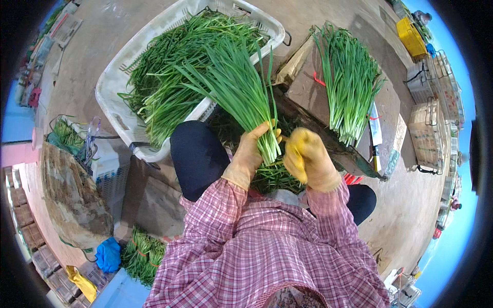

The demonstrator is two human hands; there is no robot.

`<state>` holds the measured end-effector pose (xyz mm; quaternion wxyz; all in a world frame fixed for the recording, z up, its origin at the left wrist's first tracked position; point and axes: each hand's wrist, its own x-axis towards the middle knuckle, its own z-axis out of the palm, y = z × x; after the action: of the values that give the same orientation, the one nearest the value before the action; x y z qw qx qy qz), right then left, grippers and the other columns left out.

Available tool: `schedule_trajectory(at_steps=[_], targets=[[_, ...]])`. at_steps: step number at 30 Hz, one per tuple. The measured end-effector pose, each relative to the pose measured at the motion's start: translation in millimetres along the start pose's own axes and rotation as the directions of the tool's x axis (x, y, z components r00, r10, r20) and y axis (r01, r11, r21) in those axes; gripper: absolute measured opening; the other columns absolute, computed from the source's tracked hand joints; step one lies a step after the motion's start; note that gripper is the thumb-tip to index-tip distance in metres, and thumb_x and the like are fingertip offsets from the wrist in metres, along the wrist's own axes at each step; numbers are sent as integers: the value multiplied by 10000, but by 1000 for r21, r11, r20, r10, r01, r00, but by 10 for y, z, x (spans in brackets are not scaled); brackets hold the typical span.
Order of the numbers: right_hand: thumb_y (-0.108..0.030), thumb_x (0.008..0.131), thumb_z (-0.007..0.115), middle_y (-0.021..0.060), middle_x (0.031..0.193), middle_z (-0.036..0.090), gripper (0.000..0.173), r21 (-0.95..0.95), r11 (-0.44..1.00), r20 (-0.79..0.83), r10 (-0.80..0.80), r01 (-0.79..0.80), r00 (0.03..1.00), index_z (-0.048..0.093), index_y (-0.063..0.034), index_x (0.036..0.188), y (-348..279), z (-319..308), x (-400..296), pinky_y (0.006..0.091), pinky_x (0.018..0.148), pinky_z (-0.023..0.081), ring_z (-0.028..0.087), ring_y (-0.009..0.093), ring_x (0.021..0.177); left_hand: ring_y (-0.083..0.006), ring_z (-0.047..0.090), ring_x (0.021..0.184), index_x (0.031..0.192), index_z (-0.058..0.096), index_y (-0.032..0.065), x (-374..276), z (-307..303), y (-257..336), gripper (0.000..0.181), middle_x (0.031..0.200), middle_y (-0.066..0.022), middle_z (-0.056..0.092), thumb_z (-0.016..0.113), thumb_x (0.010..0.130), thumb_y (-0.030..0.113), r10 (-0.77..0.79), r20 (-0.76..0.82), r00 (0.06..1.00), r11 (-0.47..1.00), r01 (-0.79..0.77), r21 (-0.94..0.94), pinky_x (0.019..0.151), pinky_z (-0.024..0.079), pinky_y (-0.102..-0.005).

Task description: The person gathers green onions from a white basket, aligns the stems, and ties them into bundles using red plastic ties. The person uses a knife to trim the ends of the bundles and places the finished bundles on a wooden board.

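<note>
My left hand (pixel 246 152), in a pale rubber glove with yellow fingers, grips a bunch of garlic chives (pixel 238 88) near its pale stem ends. The leaves fan up and to the left, over the rim of a white plastic crate (pixel 109 96). Just right of the stem ends is my right hand (pixel 308 158), gloved alike, with curled, blurred fingers; whether it pinches a stem is unclear. Loose chives (pixel 165 69) lie heaped in the crate. On a brown block-like stand (pixel 304 84) rests another chive bunch (pixel 346 81), beside a knife (pixel 376 127) partly hidden by it.
Green trimmings (pixel 273 179) lie below my hands, between my knees. Red strips (pixel 352 179) sit by my right knee. Left stand a worn sack (pixel 73 192) and a white basket (pixel 113 177). Tied chive bundles (pixel 142 254) lie lower left. Stacked crates (pixel 427 131) line the right side.
</note>
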<state>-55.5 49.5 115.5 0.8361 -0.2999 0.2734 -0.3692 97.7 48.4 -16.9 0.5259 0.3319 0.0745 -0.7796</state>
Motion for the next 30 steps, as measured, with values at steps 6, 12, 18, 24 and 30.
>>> schedule_trajectory(at_steps=[6,12,18,24,30], targets=[[-302,939,702,173,995,735,323,-956,145,-270,-97,-255,958,720,-5,1064,136,-695,-529,365,695,573,733,279,840,-263,706,959,1214,663,-8,7,67,-25,298,1113,-107,705,670,965,156,85,-81,993,996,-81,45,855,609,-420],[-333,914,711,172,883,719,277,-972,31,-229,-326,-232,917,713,-60,962,535,-447,40,402,647,567,713,323,748,-255,705,987,1230,662,-4,-58,105,-37,339,1136,-120,707,690,960,199,105,-31,994,990,-102,94,868,599,-394],[-366,940,671,174,890,711,273,-963,45,-263,-354,-265,897,721,-98,953,561,-498,-87,441,685,556,700,361,807,-252,711,894,1149,671,-28,-23,63,38,280,1038,-111,700,719,925,134,42,-88,995,993,-32,111,752,620,-387],[-386,927,711,185,1020,740,454,-889,435,-323,-368,-146,872,675,15,1136,559,-489,197,376,797,574,731,313,938,-232,696,945,1179,671,-14,24,64,-31,263,1074,-110,704,658,966,139,58,-35,998,997,-56,58,818,587,-353],[-209,879,757,151,924,742,286,-835,480,-472,-376,-268,797,715,30,1031,665,-510,422,321,774,556,718,215,852,-249,674,1024,1281,643,81,22,53,-32,291,1145,-99,686,603,997,132,137,-75,988,983,-126,135,877,580,-414]])
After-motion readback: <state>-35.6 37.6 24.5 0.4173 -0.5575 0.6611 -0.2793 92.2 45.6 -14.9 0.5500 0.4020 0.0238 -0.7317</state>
